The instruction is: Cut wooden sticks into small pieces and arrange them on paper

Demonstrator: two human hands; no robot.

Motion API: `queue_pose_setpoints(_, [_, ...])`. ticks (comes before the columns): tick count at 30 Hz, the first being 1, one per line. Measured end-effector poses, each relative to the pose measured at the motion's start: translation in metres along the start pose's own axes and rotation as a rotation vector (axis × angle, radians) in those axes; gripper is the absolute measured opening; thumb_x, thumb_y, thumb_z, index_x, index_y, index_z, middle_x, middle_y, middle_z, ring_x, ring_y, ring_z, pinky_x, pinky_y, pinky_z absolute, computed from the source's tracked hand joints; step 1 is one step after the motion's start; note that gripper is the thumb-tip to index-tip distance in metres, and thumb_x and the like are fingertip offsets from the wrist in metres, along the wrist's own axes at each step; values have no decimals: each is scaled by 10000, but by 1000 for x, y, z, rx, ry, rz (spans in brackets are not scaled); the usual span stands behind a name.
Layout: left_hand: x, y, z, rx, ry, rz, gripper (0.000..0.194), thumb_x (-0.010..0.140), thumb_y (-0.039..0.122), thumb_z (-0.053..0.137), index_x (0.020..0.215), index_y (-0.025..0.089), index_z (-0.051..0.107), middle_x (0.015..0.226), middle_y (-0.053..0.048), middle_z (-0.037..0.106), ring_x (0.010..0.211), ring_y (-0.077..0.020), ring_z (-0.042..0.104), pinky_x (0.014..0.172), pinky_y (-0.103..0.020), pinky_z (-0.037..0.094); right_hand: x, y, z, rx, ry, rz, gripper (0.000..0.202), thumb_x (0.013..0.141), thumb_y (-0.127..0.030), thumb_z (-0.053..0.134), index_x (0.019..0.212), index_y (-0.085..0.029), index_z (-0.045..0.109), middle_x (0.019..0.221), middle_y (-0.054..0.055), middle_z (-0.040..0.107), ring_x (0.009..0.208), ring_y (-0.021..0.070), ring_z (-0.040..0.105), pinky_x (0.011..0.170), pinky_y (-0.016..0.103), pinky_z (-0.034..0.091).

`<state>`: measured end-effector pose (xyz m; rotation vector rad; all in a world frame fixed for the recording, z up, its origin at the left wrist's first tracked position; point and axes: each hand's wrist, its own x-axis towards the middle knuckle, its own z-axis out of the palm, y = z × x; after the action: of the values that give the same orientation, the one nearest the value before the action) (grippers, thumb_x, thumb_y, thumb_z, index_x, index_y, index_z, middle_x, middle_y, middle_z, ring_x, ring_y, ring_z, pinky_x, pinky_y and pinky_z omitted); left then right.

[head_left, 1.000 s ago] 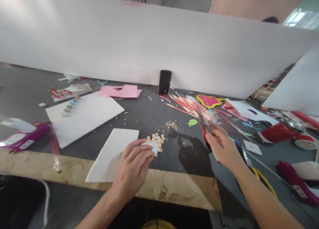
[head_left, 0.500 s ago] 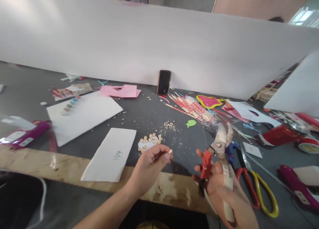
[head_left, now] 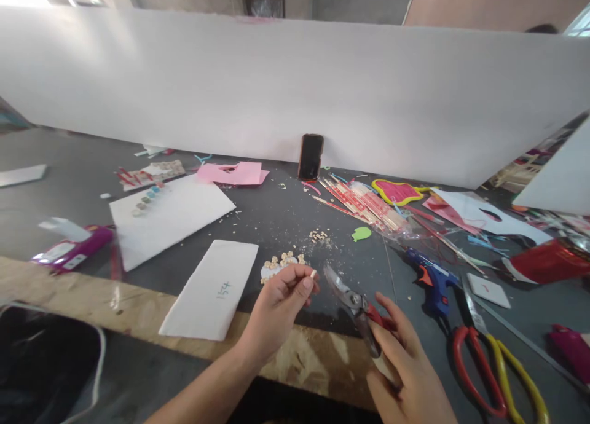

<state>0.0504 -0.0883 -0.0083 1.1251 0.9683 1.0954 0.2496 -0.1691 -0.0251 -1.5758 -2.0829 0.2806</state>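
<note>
Between the thumb and forefinger of my left hand (head_left: 279, 310) is a short pale stick piece (head_left: 313, 273), its tip poking up. My right hand (head_left: 408, 365) is wrapped round the red-handled pruning shears (head_left: 356, 301), whose blades point up and left, a little apart from the stick piece. Behind my left hand, partly hidden by it, small pale clusters (head_left: 287, 257) sit on a white rounded piece (head_left: 267, 269). A little pile of cut pale bits (head_left: 319, 235) lies beyond both hands on the dark tabletop.
On the left are a white card marked 154 (head_left: 216, 289), a larger white sheet (head_left: 184, 209) and a purple tool (head_left: 85, 246). Wrapped sticks (head_left: 359, 200) and a phone (head_left: 311, 157) stand farther back. A blue glue gun (head_left: 436, 282) and scissors (head_left: 479, 362) lie right.
The pruning shears have swung left and down, from upright at the right to near my left hand. My left hand still pinches the stick piece. The view has shifted slightly.
</note>
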Motion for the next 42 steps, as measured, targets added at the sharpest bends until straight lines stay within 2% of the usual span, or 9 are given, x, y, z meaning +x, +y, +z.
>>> queue_pose_setpoints(7, [1, -1, 1, 67, -14, 28, 205, 867, 333, 482, 861, 162, 596, 695, 8, 519, 614, -105, 429, 586, -215, 360, 2, -2, -1, -48, 9, -91, 592, 649, -112, 444, 1211, -284, 382, 1453, 66, 159, 1194, 331, 402, 837, 477, 494])
queue_pose_setpoints(10, [3, 1, -1, 150, -14, 37, 225, 868, 336, 471, 827, 155, 598, 693, 3, 525, 607, -107, 430, 575, -214, 357, 1, -5, -2, -72, 13, -53, 561, 659, -112, 442, 1195, -271, 390, 1451, 73, 162, 1194, 332, 399, 845, 485, 483])
queue_pose_setpoints(15, [3, 8, -7, 303, -103, 72, 222, 876, 308, 444, 815, 154, 592, 707, -14, 555, 655, -132, 485, 622, -231, 388, 1, -8, -3, -77, 21, -35, 515, 667, -109, 446, 1157, -264, 416, 1443, 79, 169, 1190, 327, 397, 847, 483, 475])
queue_pose_setpoints(24, [1, 15, -12, 498, -180, 105, 223, 877, 251, 414, 787, 152, 593, 765, -24, 600, 741, -151, 531, 676, -236, 395, 2, -11, -4, -144, 60, -74, 472, 677, -92, 443, 1132, -213, 475, 1400, 120, 265, 1161, 294, 433, 845, 421, 473])
queue_pose_setpoints(28, [1, 20, -13, 558, -201, 96, 239, 880, 252, 405, 779, 152, 597, 745, -15, 595, 728, -146, 533, 667, -229, 389, 1, -8, -2, -181, 39, -40, 441, 712, -130, 447, 1149, -187, 432, 1373, 132, 318, 1172, 261, 434, 855, 378, 479])
queue_pose_setpoints(31, [-1, 24, -12, 579, -223, 79, 226, 874, 240, 408, 783, 160, 598, 744, -8, 603, 723, -143, 536, 656, -222, 388, 1, -4, 1, -238, 55, 1, 539, 749, -226, 484, 1256, -132, 329, 1288, 164, 431, 1140, 265, 468, 851, 386, 486])
queue_pose_setpoints(33, [-4, 27, -11, 580, -245, 74, 219, 871, 228, 406, 780, 163, 593, 749, -4, 607, 724, -139, 538, 655, -217, 389, 3, -2, 3, -291, 49, -15, 591, 776, -297, 499, 1293, -105, 288, 1174, 163, 532, 1040, 256, 539, 804, 377, 508])
queue_pose_setpoints(37, [-8, 32, -10, 627, -254, 81, 235, 872, 225, 396, 760, 162, 592, 710, 4, 591, 683, -128, 524, 621, -207, 380, 7, -3, 2, -355, 43, -64, 546, 815, -406, 482, 1248, -104, 344, 990, 135, 626, 848, 221, 616, 687, 324, 537])
queue_pose_setpoints(42, [-12, 35, -11, 661, -231, 69, 253, 871, 241, 402, 739, 161, 602, 688, 3, 600, 666, -128, 534, 604, -205, 379, 9, -4, -1, -385, 59, -117, 467, 826, -426, 461, 1175, -122, 399, 911, 113, 649, 785, 200, 637, 650, 285, 536])
